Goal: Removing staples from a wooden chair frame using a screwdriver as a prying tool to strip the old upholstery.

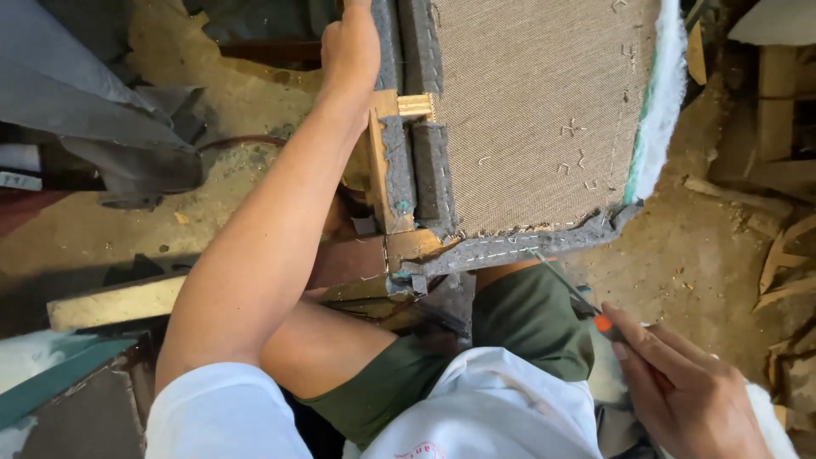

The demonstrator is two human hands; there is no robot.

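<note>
An upholstered seat frame (535,110) lies upside down across my knees, its beige webbed underside up, edged with grey felt and staples. My left hand (348,47) grips the frame's far left edge beside the wooden corner block (389,161). My right hand (684,391) holds a screwdriver (574,293) with an orange handle; its metal tip touches the stapled grey felt strip (518,248) along the near edge. White padding (661,102) shows along the frame's right side.
Dusty floor with wood scraps and shavings (782,255) lies at the right. A wooden plank (110,302) sits at the left near grey fabric (76,93). My legs in green shorts (527,327) are under the frame.
</note>
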